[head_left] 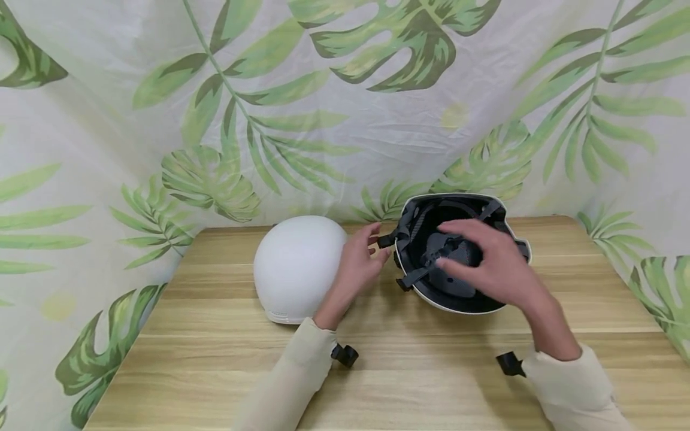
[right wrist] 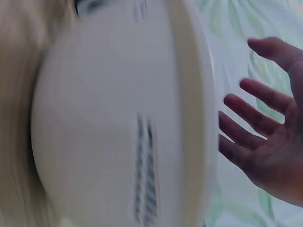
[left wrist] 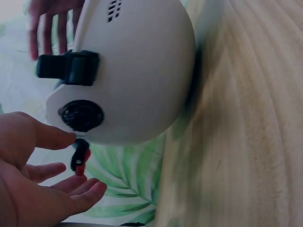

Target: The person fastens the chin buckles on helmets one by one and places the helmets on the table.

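Observation:
An upturned white helmet (head_left: pixel 458 302) with a black padded lining rests on its crown at the right of the table. Dark chin straps (head_left: pixel 417 275) run across its opening and over its left rim. My left hand (head_left: pixel 358 257) is beside that rim with fingers spread, close to a black buckle (head_left: pixel 386 240). In the left wrist view a black-and-red buckle piece (left wrist: pixel 80 158) hangs between its thumb and fingers. My right hand (head_left: pixel 496 263) hovers over the helmet's opening, thumb and fingers apart, nothing in its grasp. The right wrist view shows its fingers beyond the helmet's rim.
A second white helmet (head_left: pixel 299 269), crown up, sits left of the upturned one, partly behind my left hand. Both stand on a wood-grain table (head_left: pixel 420 383). A leaf-patterned cloth (head_left: pixel 302 120) hangs behind the table's back edge.

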Action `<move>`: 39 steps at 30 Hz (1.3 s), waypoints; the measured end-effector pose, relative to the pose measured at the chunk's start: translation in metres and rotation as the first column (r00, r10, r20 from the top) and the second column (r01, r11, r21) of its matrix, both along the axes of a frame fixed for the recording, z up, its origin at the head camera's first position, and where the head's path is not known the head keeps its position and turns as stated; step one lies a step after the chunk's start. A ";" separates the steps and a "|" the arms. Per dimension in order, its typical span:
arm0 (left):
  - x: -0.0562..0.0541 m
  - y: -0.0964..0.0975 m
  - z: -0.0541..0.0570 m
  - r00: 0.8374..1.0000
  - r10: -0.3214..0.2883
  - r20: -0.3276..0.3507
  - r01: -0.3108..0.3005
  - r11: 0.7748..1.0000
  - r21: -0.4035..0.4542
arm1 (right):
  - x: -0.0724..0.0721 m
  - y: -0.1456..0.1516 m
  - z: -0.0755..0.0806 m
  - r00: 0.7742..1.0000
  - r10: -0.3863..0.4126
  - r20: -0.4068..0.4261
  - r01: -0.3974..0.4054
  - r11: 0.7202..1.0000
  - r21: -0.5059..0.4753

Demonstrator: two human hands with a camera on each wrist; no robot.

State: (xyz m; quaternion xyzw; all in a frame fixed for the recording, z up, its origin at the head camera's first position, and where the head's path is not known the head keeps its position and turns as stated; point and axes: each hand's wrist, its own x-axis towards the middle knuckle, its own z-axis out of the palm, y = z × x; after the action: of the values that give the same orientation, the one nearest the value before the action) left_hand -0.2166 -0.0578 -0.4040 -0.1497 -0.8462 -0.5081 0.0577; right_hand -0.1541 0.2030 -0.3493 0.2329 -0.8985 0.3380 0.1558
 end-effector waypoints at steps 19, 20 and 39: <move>-0.005 0.006 -0.004 0.996 0.049 -0.071 -0.045 0.997 0.055 | -0.004 -0.045 -0.028 0.987 0.084 0.136 -0.101 0.987 0.123; -0.004 0.005 -0.003 0.995 0.056 -0.077 -0.052 0.997 0.057 | -0.004 -0.045 -0.028 0.987 0.080 0.138 -0.098 0.988 0.122; -0.001 0.004 0.027 0.977 0.050 -0.208 0.028 0.933 0.358 | -0.009 -0.027 -0.025 0.983 0.019 0.182 -0.016 1.000 -0.019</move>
State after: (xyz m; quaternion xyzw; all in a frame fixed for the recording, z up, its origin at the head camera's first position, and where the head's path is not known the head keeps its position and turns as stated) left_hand -0.2178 -0.0536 -0.3769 -0.1856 -0.7289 -0.6347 0.1773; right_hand -0.1633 0.1755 -0.3743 0.2075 -0.9040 0.3669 0.0719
